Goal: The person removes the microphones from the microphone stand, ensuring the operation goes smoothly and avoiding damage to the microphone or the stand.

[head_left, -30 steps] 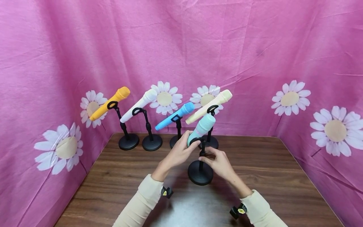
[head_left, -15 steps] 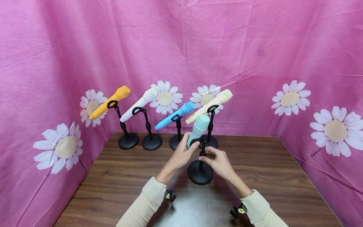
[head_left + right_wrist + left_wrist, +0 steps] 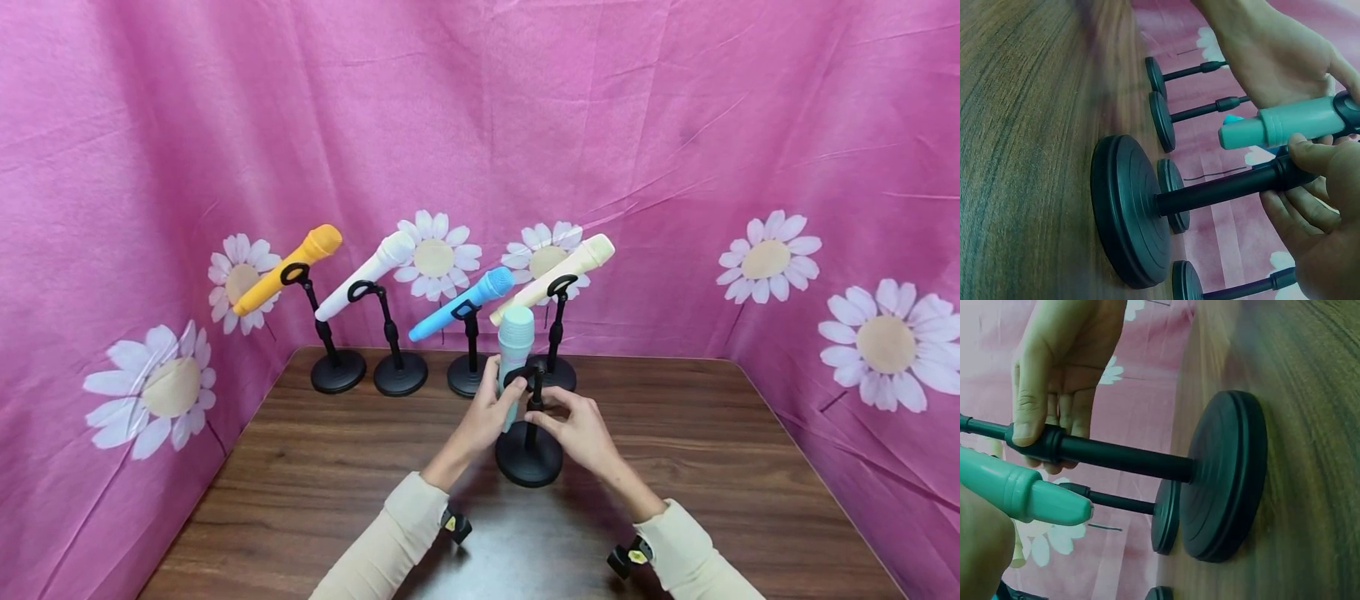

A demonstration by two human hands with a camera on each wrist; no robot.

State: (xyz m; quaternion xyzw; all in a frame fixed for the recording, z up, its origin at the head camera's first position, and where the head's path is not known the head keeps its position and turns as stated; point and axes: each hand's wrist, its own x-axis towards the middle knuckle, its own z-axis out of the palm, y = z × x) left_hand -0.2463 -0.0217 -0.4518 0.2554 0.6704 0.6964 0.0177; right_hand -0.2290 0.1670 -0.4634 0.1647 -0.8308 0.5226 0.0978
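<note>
- Cannot see all of the mint-green microphone point(image 3: 517, 327) in the head view: covered around the middle by the left hand point(image 3: 486, 415) and by the black clip point(image 3: 1349, 107) of the near stand point(image 3: 529, 462).
- Cut off at the head end in both wrist views, leaving mainly a smooth, glossy body stepping down to a narrower tail.
- Looks pale and matt in the head view, with a rounded, ridged head uppermost; tilted only slightly from upright, just beside the pole, above the tabletop point(image 3: 675, 467).
- Gripped by the left hand, with thumb near the clip; reduced to a blurred patch at the lower left of the left wrist view.
- Pinched at the pole by the right hand point(image 3: 579, 427), between thumb and fingers.
- Partly blocked behind the near stand: the base below the cream microphone point(image 3: 558, 277).
- Farther left, resting tilted on black stands: a blue microphone point(image 3: 463, 303), a white microphone point(image 3: 367, 273) and an orange microphone point(image 3: 288, 268).
- Hung behind everything: pink cloth point(image 3: 420, 108) printed with daisies.
</note>
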